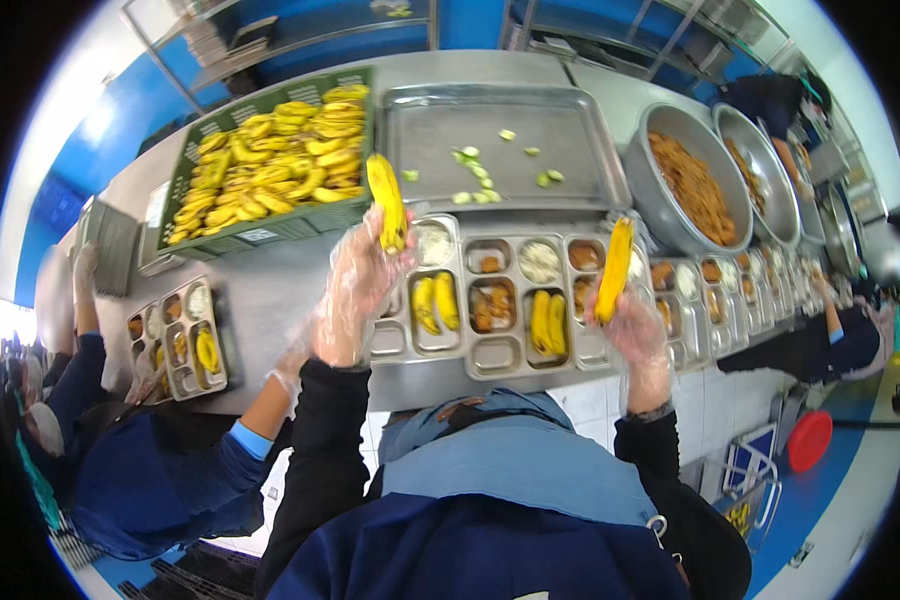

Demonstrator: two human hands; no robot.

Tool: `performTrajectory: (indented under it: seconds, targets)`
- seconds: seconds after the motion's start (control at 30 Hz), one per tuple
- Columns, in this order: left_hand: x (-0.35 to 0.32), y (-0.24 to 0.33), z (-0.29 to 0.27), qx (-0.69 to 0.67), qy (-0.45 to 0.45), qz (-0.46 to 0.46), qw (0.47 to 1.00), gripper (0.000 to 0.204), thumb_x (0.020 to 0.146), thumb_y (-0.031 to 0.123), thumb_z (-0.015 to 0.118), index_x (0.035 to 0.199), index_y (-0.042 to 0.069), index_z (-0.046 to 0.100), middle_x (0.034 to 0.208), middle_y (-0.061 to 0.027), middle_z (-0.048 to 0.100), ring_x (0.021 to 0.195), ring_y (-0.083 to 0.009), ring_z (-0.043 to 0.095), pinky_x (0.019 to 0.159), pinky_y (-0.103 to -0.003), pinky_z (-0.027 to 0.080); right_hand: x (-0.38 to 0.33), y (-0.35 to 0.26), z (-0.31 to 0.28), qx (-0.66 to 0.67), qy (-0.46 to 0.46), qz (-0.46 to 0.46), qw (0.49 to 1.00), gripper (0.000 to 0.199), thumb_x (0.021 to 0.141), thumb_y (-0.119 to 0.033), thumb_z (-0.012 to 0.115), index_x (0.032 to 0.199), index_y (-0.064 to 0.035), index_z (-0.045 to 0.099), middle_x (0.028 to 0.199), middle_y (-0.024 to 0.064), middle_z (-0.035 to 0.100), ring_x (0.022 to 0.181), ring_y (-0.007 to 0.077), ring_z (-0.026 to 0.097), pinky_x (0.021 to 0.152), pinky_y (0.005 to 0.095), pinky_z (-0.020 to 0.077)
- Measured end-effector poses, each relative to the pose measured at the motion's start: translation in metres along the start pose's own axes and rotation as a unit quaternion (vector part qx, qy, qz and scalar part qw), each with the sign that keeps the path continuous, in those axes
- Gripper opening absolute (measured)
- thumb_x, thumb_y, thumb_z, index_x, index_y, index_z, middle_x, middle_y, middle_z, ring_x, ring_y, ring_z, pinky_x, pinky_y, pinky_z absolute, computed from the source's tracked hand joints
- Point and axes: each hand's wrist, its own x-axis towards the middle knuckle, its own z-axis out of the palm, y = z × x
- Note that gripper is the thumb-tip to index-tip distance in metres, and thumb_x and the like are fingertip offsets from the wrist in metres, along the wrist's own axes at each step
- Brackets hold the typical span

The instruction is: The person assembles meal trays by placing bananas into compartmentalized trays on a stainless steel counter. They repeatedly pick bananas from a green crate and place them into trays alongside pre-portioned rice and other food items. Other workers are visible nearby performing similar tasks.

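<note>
My left hand, in a clear plastic glove, is closed round a yellow banana held upright above the counter. In my gloved right hand is a second banana, tilted slightly. Between my hands lie steel compartment trays: the middle tray has rice, brown food and two bananas. To its left, another tray holds rice and two bananas, partly behind my left hand. Under my right hand, a further tray with brown food is partly hidden.
A green crate of bananas stands back left. Behind the trays lies a large steel pan with green pieces. Large bowls of brown food and a row of filled trays extend right. At left, a co-worker's hand touches a filled tray.
</note>
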Motion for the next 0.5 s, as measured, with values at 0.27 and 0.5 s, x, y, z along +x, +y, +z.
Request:
performTrajectory:
  seconds: [0.27,0.5]
  targets:
    - [-0.063,-0.164,0.056,0.165,0.057,-0.197,0.965,0.046,0.097,0.041,0.062,0.121,0.002,0.058,0.104,-0.007,0.064,0.092,-0.0172,0.061,0.082,-0.036,0.051,-0.079,-0.03,-0.108,-0.434,0.272,0.132,0.848,0.036,0.089,-0.022,0.064,0.118,-0.0018,0.061,0.101,0.0079,0.067,0.087,0.0169,0.066,0.079,0.0298,0.0541]
    - [-0.118,-0.203,0.079,0.178,0.016,-0.25,0.952,0.047,0.098,0.042,0.061,0.121,0.001,0.058,0.108,-0.0078,0.062,0.098,-0.016,0.057,0.092,-0.03,0.046,-0.072,0.026,-0.176,-0.511,0.35,0.173,0.766,0.034,0.086,-0.021,0.061,0.11,0.0029,0.065,0.099,0.0175,0.069,0.091,0.025,0.068,0.078,0.0362,0.0534]
